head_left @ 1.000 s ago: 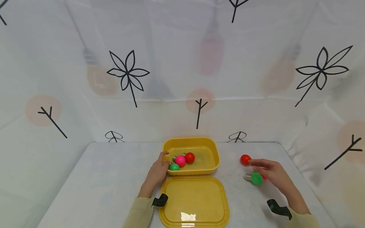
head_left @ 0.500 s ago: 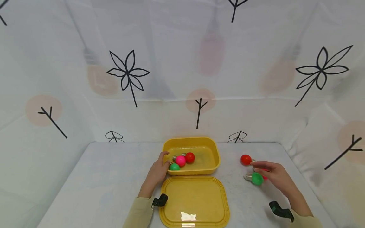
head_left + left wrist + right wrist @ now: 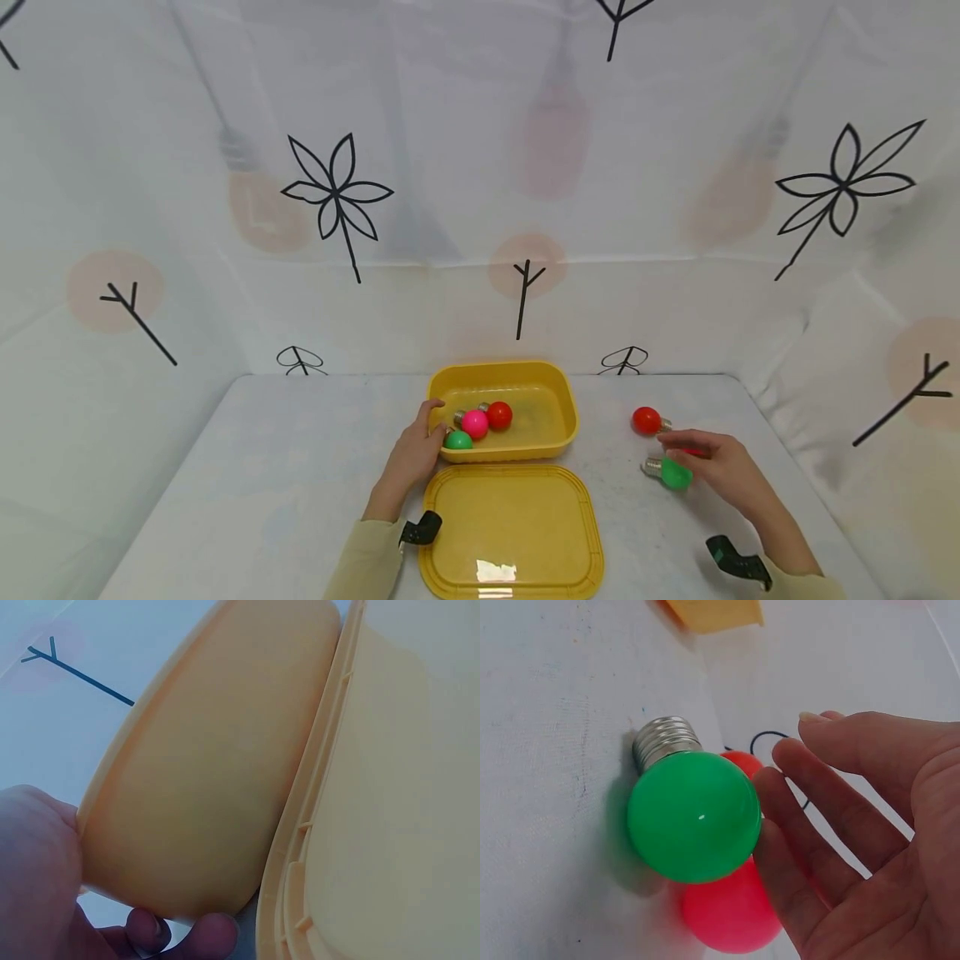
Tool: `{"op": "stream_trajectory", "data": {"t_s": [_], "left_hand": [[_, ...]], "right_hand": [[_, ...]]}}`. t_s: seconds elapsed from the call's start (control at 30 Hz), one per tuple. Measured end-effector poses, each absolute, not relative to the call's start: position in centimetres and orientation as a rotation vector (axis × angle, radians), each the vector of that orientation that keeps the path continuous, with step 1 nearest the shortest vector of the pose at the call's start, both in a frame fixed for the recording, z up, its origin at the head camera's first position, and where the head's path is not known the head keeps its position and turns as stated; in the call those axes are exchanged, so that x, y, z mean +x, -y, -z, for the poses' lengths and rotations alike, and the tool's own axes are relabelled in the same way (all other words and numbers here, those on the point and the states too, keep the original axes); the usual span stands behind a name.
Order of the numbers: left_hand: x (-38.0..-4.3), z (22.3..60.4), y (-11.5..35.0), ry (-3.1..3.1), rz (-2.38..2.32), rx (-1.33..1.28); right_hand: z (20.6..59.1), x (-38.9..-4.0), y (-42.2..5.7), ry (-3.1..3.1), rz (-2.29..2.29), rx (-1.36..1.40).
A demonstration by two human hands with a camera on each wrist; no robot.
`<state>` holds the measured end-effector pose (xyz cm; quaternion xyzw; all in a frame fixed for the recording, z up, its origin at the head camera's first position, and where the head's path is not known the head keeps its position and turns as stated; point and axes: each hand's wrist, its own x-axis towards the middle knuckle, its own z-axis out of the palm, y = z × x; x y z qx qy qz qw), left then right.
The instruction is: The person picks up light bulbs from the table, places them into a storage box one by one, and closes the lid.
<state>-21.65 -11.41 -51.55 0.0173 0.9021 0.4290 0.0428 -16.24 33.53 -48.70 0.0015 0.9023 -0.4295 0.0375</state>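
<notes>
The right hand, loosely extended and gripping nothing, hovered close by the green bulb, which lay on the desk, while the left hand held the left end of the yellow bin. The bulb seemed light, stiff, slick and perhaps breakable, so a gentle pinch across its globe or ribbed metal base looked safest.
</notes>
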Motion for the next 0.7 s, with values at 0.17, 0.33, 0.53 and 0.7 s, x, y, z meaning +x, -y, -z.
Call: {"op": "stream_trajectory", "data": {"t_s": [0.17, 0.33, 0.53, 0.7], "left_hand": [[-21.6, 51.5, 11.4, -2.759, -1.315, 0.056], [-21.6, 51.5, 11.3, -2.764, -1.322, 0.063], [-21.7, 51.6, 11.4, -2.770, -1.315, 0.056], [-21.7, 51.6, 11.4, -2.772, -1.318, 0.068]], "right_hand": [[48.7, -16.1, -33.7, -2.791, 1.286, -0.040], [48.7, -15.7, -33.9, -2.795, 1.212, -0.030], [48.6, -15.2, -33.9, -2.812, 1.161, -0.038], [48.8, -14.8, -34.1, -2.805, 1.151, -0.031]]}}
